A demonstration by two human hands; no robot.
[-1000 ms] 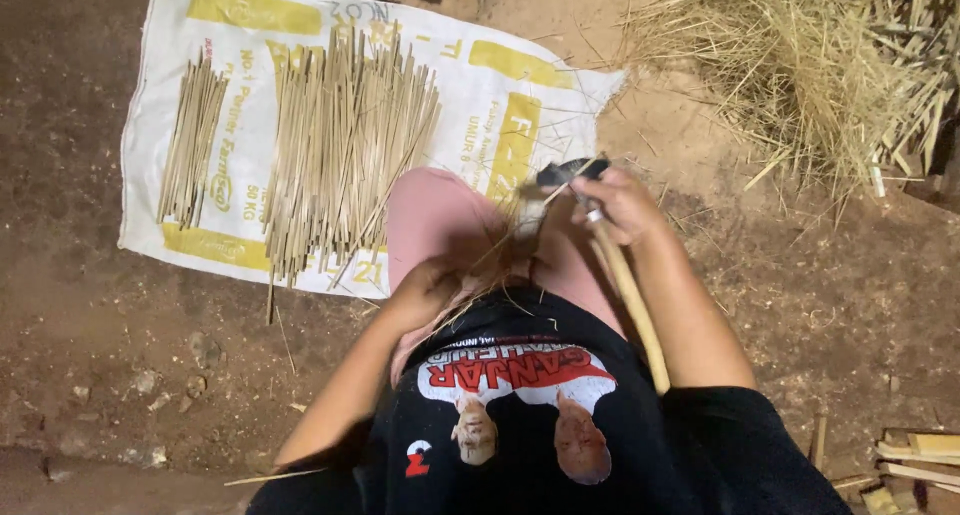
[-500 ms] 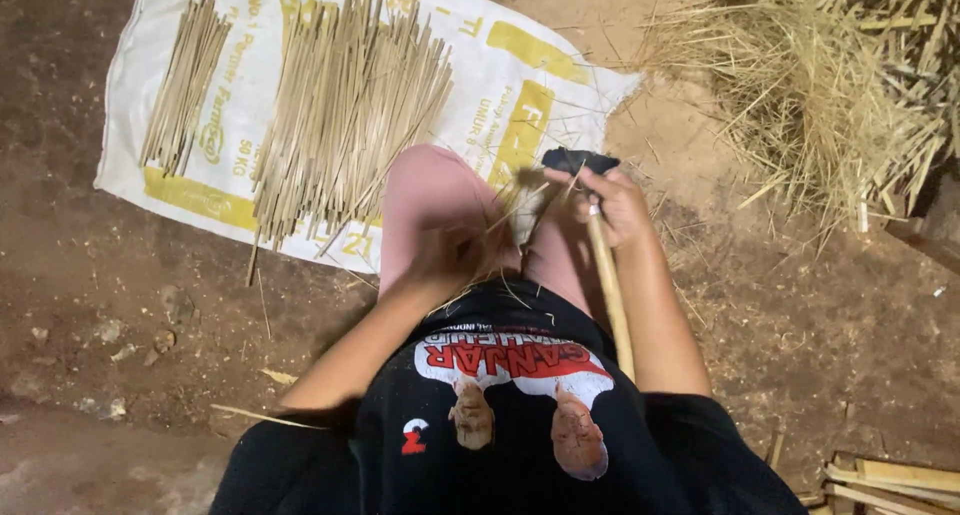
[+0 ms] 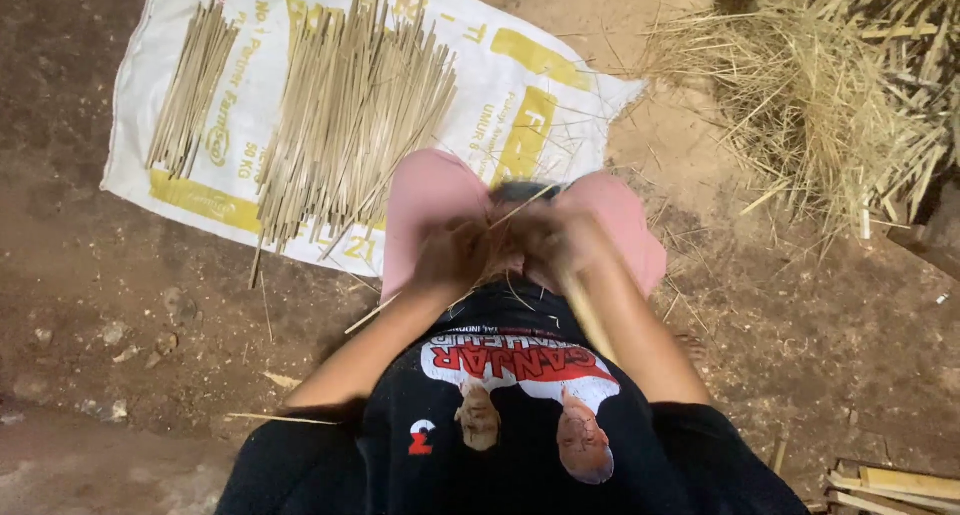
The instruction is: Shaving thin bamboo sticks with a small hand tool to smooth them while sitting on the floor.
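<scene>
Both hands bunched up over the lap, working a thin bamboo sliver

Left hand [image 3: 452, 258] and right hand [image 3: 560, 240] are blurry, curled round the sliver [image 3: 372, 313] poking out down-left; grip's too smeared to tell; past them a white sack [image 3: 520, 85] holds a pile of sticks [image 3: 350, 115]; straw heap [image 3: 800, 85] off right.

Both forearms reach forward from the body and converge, elbows spread wide and wrists drawn in. The left hand [image 3: 452, 258] and the right hand [image 3: 560, 243] sit close together, nearly touching, above the knees. Both are blurred, so single fingers cannot be made out, though each hand looks curled rather than flat. The left forearm slants in from the left of the fingers, the right forearm from the lower right.
</scene>
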